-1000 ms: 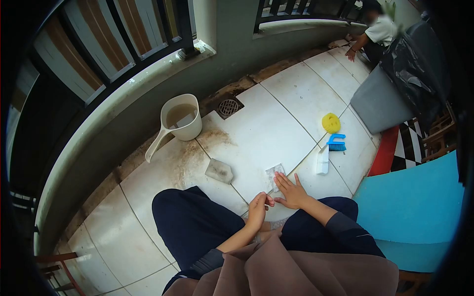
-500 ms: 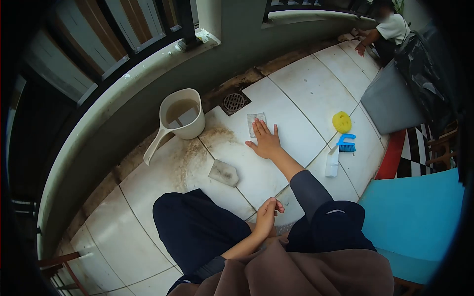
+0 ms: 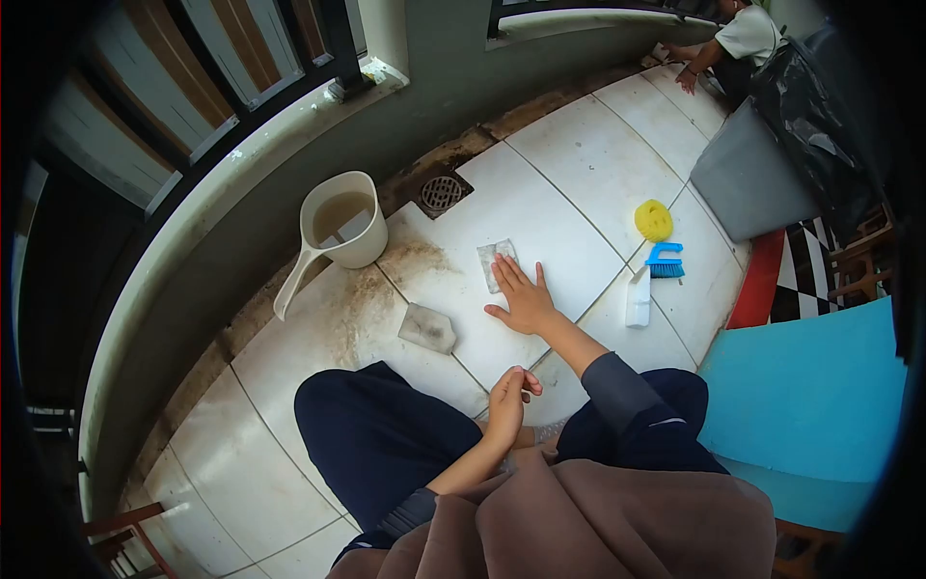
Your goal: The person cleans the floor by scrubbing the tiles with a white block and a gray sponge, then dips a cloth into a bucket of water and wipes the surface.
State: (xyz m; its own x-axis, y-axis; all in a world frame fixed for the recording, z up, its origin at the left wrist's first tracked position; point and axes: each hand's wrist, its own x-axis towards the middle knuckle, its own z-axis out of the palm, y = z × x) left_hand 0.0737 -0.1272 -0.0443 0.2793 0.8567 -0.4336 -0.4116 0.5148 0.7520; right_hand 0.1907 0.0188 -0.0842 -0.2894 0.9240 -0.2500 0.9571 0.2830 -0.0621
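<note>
My right hand (image 3: 526, 294) lies flat with its fingers spread, the fingertips on a small grey-white rectangular pad (image 3: 496, 264) on the white tiles. The hand covers part of the pad; its material is unclear. My left hand (image 3: 507, 398) rests above my lap, fingers loosely curled, with nothing visible in it. Between my knee and the brown stain (image 3: 371, 289) lies a flat grey piece with a dark smudge and a cut corner (image 3: 427, 328). A cream dipper (image 3: 363, 246) of murky water stands by the wall, its handle towards me.
A floor drain (image 3: 442, 194) sits beside the wall. To the right are a yellow scrubber (image 3: 654, 221), a blue brush (image 3: 666, 259) and a white bottle (image 3: 638, 298). Beyond them stand a grey bin (image 3: 748, 174) and a turquoise surface (image 3: 805, 396). Another person (image 3: 738, 43) crouches at the far right.
The view has shifted slightly. My right hand and the pad have moved a little towards me on the tiles. My left hand stays curled above my lap.
</note>
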